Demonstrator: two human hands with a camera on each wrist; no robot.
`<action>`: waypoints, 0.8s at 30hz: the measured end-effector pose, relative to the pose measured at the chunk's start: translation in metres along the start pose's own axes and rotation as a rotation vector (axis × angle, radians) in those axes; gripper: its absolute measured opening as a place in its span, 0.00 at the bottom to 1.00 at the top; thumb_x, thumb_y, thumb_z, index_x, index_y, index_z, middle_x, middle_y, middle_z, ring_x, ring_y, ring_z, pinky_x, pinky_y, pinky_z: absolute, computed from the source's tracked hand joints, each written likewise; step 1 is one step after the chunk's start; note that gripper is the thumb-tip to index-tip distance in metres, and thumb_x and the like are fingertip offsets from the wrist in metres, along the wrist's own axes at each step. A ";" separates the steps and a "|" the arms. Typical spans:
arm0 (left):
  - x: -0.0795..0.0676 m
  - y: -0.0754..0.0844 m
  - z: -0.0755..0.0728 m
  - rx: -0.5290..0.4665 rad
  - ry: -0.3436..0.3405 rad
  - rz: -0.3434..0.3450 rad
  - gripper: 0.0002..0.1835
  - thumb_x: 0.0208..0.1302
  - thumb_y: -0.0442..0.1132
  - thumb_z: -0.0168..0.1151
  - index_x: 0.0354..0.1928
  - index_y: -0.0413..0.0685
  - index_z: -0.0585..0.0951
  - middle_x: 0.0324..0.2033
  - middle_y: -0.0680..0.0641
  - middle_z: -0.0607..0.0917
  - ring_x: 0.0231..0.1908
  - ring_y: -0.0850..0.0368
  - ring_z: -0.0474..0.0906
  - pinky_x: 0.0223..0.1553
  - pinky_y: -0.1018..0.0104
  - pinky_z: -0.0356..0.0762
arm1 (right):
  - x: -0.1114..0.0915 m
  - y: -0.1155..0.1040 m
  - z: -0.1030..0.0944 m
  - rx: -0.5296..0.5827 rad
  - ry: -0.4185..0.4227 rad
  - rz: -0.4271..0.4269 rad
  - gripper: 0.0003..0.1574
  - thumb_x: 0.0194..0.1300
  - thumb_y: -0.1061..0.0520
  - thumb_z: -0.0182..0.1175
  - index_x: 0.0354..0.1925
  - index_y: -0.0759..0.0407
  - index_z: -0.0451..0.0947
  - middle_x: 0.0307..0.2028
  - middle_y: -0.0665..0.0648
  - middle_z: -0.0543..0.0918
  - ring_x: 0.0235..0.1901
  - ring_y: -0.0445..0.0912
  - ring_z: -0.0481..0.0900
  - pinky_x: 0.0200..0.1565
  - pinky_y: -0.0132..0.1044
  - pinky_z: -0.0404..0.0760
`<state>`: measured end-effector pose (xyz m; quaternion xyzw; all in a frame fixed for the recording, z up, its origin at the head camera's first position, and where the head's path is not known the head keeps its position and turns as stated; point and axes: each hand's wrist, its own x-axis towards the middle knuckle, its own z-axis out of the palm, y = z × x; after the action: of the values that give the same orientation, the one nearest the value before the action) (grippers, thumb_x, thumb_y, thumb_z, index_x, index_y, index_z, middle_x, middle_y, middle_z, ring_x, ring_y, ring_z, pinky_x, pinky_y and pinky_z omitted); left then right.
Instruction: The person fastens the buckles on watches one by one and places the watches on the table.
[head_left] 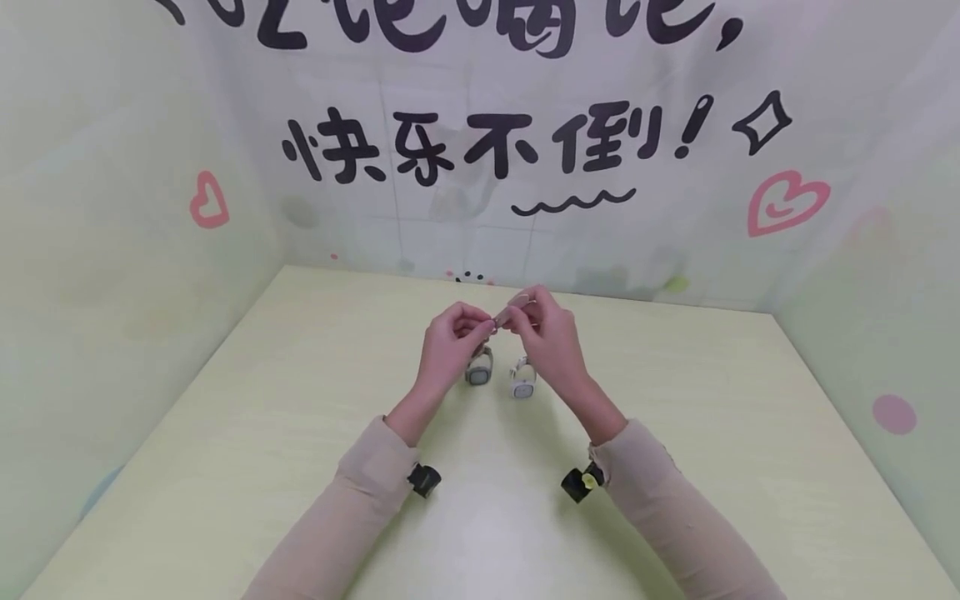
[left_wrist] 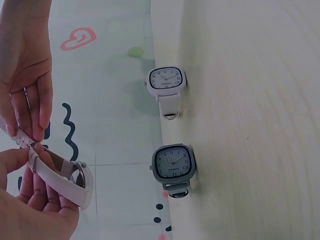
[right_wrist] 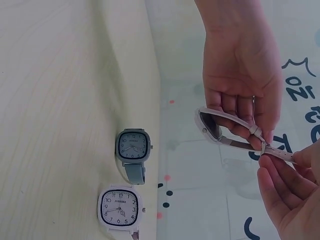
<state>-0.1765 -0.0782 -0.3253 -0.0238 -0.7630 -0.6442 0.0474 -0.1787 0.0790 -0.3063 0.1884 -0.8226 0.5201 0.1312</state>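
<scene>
A pale pinkish-white wristwatch (left_wrist: 62, 189) is held up between both hands, its strap looped round through the buckle area. My left hand (head_left: 447, 342) grips it close to the buckle, with the thumb on the strap and the fingers inside the loop. My right hand (head_left: 551, 337) pinches the strap's free end (right_wrist: 280, 154) from the other side. The held watch's dial is turned out of sight in the left wrist view. Below the hands, a grey watch (head_left: 478, 372) and a white watch (head_left: 522, 383) sit on the table, dials showing, straps fastened into loops.
The pale wood-look table (head_left: 262, 433) ends at a back wall sheet (head_left: 450, 242) with black lettering and pink hearts. Side walls stand left and right. A black wrist camera (head_left: 425, 481) is on the left sleeve, another black camera (head_left: 577, 483) on the right.
</scene>
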 end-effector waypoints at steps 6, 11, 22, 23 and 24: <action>0.003 0.000 0.001 0.040 0.017 0.049 0.09 0.67 0.37 0.65 0.44 0.40 0.81 0.40 0.39 0.88 0.37 0.54 0.85 0.41 0.72 0.82 | 0.000 0.001 -0.001 -0.013 0.007 -0.015 0.07 0.73 0.63 0.56 0.46 0.66 0.73 0.39 0.64 0.89 0.39 0.53 0.89 0.44 0.44 0.88; 0.003 0.000 0.003 0.073 0.027 0.077 0.08 0.66 0.37 0.65 0.44 0.40 0.81 0.39 0.39 0.88 0.36 0.55 0.83 0.40 0.73 0.80 | 0.000 0.004 -0.001 -0.025 0.001 -0.012 0.08 0.70 0.62 0.60 0.46 0.64 0.75 0.39 0.63 0.89 0.40 0.52 0.89 0.46 0.44 0.88; 0.002 0.003 0.007 0.133 0.048 0.126 0.05 0.66 0.35 0.64 0.41 0.41 0.81 0.37 0.41 0.86 0.34 0.56 0.78 0.36 0.75 0.76 | -0.001 0.005 -0.001 -0.066 0.011 -0.014 0.06 0.67 0.62 0.64 0.42 0.64 0.80 0.38 0.61 0.89 0.40 0.51 0.89 0.45 0.41 0.88; 0.002 0.003 0.007 0.137 0.047 0.131 0.05 0.66 0.34 0.65 0.41 0.40 0.81 0.37 0.41 0.86 0.34 0.56 0.78 0.36 0.75 0.76 | -0.001 0.006 -0.001 -0.064 0.013 -0.015 0.06 0.67 0.63 0.64 0.42 0.64 0.81 0.38 0.61 0.89 0.40 0.51 0.89 0.45 0.42 0.88; 0.002 0.003 0.007 0.142 0.046 0.136 0.05 0.66 0.34 0.65 0.41 0.40 0.81 0.37 0.41 0.86 0.34 0.56 0.78 0.36 0.75 0.76 | -0.002 0.006 -0.001 -0.063 0.014 -0.016 0.06 0.67 0.63 0.64 0.42 0.64 0.81 0.38 0.61 0.89 0.40 0.51 0.90 0.45 0.42 0.88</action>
<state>-0.1788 -0.0710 -0.3238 -0.0572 -0.8020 -0.5843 0.1101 -0.1799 0.0821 -0.3114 0.1872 -0.8361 0.4942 0.1471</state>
